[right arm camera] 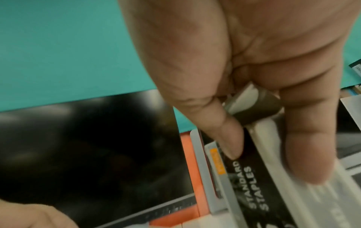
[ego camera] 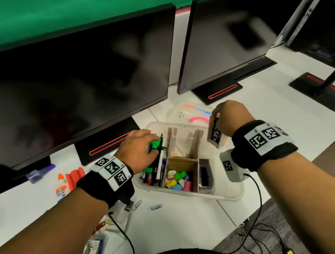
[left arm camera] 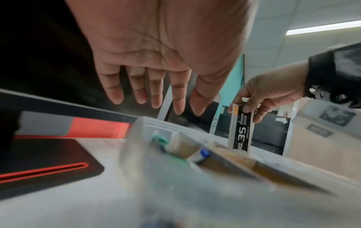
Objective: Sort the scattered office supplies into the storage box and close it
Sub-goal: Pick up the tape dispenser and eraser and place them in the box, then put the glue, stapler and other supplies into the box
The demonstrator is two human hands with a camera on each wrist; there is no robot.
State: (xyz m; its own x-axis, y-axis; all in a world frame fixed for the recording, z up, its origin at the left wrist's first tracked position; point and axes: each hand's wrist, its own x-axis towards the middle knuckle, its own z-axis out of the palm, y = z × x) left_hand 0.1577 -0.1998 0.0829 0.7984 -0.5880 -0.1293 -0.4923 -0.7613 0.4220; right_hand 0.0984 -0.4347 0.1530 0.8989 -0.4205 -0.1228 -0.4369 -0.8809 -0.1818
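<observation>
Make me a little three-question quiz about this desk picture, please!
1. True or false: the right hand holds the box of staples above the storage box.
2. Which lies on the desk outside the storage box? A) glue bottle B) colourful erasers C) pens
3. Fill in: the left hand's fingers are spread and hold ____.

Key: 1 true; 2 A; 3 nothing.
</observation>
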